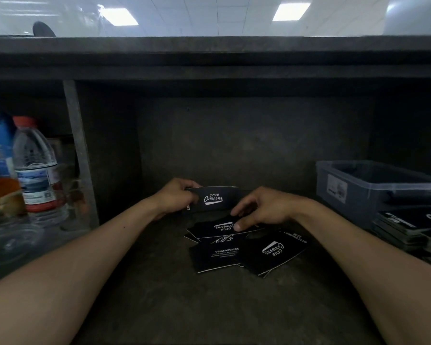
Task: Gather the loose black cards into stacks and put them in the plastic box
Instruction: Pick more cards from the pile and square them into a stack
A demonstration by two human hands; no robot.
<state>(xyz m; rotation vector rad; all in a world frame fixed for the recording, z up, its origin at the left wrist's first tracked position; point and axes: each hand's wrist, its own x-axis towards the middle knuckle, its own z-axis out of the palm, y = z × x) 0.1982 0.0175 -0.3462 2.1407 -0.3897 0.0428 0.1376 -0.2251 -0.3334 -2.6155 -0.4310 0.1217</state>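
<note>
Left grip (177, 195) clasps an upright card stack (215, 199) — right grip (256, 210) pinches a loose card (219, 229).

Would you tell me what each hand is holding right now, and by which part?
The left hand holds a stack of black cards upright by its left end. The right hand pinches the top loose card at its right edge.
</note>
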